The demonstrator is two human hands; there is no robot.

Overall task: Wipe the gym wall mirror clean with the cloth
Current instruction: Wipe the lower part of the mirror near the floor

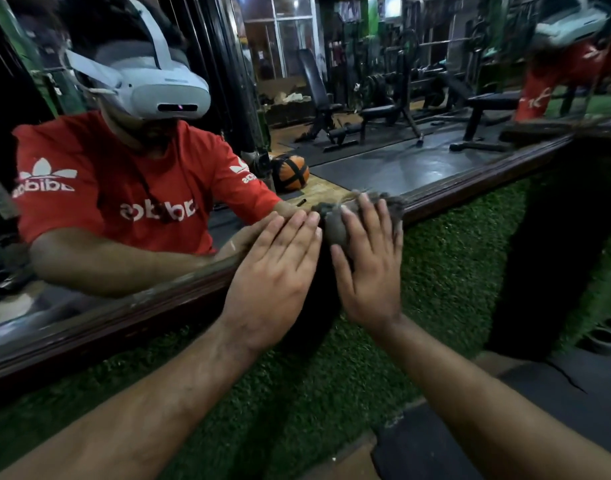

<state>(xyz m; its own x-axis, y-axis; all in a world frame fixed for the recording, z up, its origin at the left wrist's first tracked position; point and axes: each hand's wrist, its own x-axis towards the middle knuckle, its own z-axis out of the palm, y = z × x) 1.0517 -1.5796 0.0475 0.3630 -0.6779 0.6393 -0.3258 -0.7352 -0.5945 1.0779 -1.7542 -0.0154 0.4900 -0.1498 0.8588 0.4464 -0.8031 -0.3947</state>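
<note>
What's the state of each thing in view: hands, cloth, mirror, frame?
Left hand: fingers straight, flat against the mirror's lower edge, holding nothing.
Right hand: fingers straight, pressing the cloth to the mirror.
Cloth: grey, bunched, under the right hand at the frame.
Mirror: upright, reflecting the gym; smears too faint to judge.
Frame: dark wood, intact, scuffed in places.

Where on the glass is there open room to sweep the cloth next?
Open glass runs right of the cloth, along the wooden frame toward the corner. Left of the cloth it's crowded: the left hand rests flat on the glass beside the right hand, which presses the cloth at the bottom edge.
</note>
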